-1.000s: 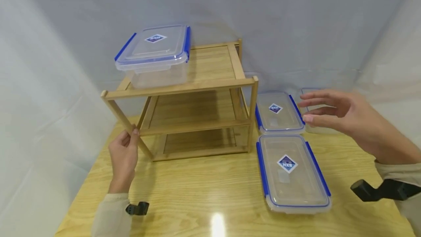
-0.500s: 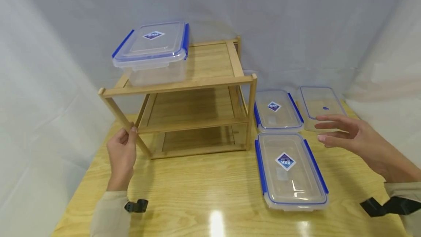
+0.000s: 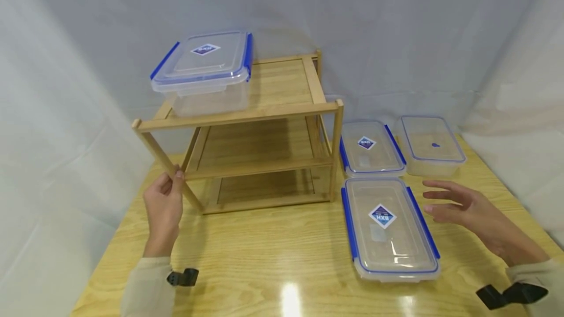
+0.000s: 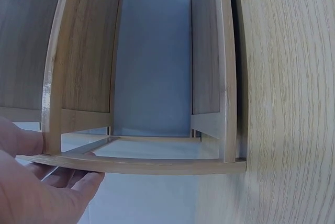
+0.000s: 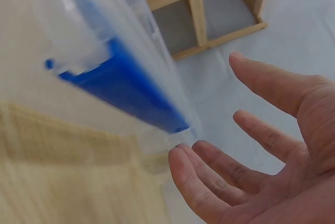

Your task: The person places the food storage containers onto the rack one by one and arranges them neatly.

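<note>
A three-tier wooden shelf (image 3: 264, 162) stands on the table. My left hand (image 3: 164, 204) holds its front left post at the middle tier; in the left wrist view the thumb and fingers (image 4: 86, 185) lie on either side of the wood. On the top tier sits a clear lidded food container (image 3: 204, 70) with blue clips. My right hand (image 3: 462, 212) hovers with spread, bent fingers, holding nothing, just right of the nearest food container (image 3: 392, 243). The right wrist view has a blue clip (image 5: 125, 88) close to those fingertips, apparently without contact.
Behind the nearest container lies another lidded one (image 3: 372, 158), beside the shelf's right post. A clear container (image 3: 429, 136) with a thin blue rim stands at the back right. Pale cloth (image 3: 418, 28) hangs behind the wooden table (image 3: 246, 263).
My right hand has moved down and nearer, away from the back right container, uncovering it. My left hand keeps its hold on the post. The camera view has shifted slightly.
</note>
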### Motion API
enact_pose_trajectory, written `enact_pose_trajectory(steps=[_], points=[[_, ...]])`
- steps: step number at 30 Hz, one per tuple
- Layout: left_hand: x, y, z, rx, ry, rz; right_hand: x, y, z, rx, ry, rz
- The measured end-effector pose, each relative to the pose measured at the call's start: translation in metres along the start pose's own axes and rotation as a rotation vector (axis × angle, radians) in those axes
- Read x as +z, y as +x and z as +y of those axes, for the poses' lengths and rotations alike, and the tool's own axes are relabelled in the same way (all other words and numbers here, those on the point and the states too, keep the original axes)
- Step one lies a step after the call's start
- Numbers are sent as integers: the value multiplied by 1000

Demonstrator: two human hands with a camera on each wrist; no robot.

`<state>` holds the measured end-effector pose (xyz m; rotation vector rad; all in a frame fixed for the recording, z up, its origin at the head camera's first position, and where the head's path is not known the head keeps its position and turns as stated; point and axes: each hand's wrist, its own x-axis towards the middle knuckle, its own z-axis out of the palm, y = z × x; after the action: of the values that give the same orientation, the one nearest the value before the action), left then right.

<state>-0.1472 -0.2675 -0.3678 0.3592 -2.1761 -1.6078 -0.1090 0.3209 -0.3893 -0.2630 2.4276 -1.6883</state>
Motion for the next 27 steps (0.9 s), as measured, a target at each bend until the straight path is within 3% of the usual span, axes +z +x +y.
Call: enact_pose_trajectory(steps=[14,27], points=[[0,0,-1,-2,10,1,11,4,13,146,50,-79],[1,1,-2,-9,8,13,19,9,11,197,5,-132]])
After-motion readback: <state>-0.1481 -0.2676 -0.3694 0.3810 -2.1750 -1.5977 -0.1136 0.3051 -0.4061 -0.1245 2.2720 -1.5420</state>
